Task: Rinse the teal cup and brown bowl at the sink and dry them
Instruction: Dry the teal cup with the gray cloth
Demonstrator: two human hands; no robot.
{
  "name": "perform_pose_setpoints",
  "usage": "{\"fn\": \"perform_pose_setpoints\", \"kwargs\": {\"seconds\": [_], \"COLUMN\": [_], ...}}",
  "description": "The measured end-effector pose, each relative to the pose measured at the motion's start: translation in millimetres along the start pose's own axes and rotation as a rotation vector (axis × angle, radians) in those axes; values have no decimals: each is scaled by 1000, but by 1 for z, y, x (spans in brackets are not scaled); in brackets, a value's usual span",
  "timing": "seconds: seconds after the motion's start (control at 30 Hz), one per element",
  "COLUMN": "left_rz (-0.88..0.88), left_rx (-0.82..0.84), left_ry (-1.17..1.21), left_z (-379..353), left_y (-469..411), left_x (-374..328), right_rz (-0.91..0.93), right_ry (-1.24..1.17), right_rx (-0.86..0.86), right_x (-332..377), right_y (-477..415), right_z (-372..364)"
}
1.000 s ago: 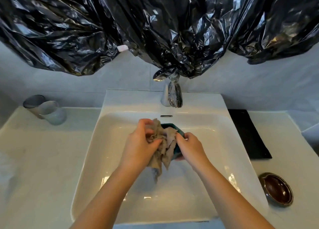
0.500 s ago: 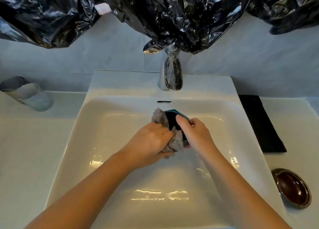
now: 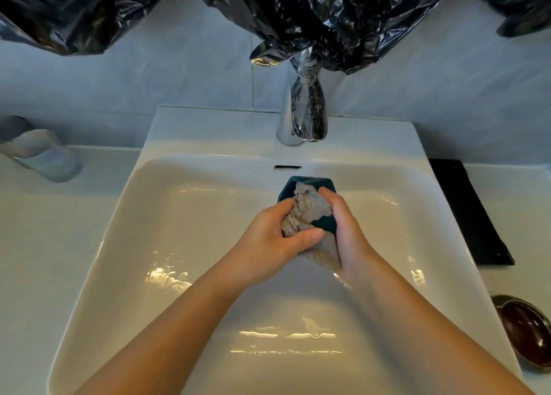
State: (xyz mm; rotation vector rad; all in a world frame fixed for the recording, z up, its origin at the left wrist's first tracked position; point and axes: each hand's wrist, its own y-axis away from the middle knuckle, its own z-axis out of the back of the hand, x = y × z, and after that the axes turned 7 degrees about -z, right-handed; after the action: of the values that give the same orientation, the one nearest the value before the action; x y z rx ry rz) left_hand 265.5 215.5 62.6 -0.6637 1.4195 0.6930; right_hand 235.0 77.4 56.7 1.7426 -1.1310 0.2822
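Teal cup (image 3: pixel 298 184) being dried with a cloth, held in both hands over a white sink (image 3: pixel 185 215).

The sink is wide and deep, its floor wet and shining, with sloping walls well apart from the hands on both sides and toward the viewer. Crumpled black plastic sheeting (image 3: pixel 313 13) hangs across the wall above. A pale counter (image 3: pixel 59 245) runs on both sides of the sink. A black mat (image 3: pixel 468 212) lies on the right counter, just beside the sink's rim. A chrome tap (image 3: pixel 304 111) stands at the back, close above and behind the cup, and is the nearest thing to bump. A glass tumbler (image 3: pixel 41 156) lies tilted on the far left. The brown bowl (image 3: pixel 524 329) sits on the right counter near the front edge.

The left hand (image 3: pixel 268 239) grips a bunched grey cloth (image 3: pixel 310 207), thumb pressed across it, working it into the cup's mouth. The right hand (image 3: pixel 346 236) is curled round the cup's side, steadying it.

The cup's drying looks to be under way. The next move is likely setting the cup down, probably on the counter or mat, then reaching right for the bowl, minding the sink rim and the bowl's place near the counter's edge.
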Motion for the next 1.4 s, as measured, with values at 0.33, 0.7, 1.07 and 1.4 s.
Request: {"fn": "perform_pose_setpoints", "kwargs": {"seconds": [0.33, 0.7, 1.07, 1.4], "left_rz": [-25, -73, -85, -64], "left_rx": [6, 37, 51, 36], "left_ry": [78, 181, 146, 127], "left_z": [1, -4, 1, 7], "left_y": [5, 7, 10, 9], "left_x": [4, 2, 3, 4], "right_rz": [191, 416, 423, 326], "right_ry": [104, 141, 250, 259], "right_rx": [-16, 37, 29, 48], "right_x": [-5, -12, -17, -20], "right_y": [-9, -9, -10, -13], "right_z": [-2, 8, 7, 7]}}
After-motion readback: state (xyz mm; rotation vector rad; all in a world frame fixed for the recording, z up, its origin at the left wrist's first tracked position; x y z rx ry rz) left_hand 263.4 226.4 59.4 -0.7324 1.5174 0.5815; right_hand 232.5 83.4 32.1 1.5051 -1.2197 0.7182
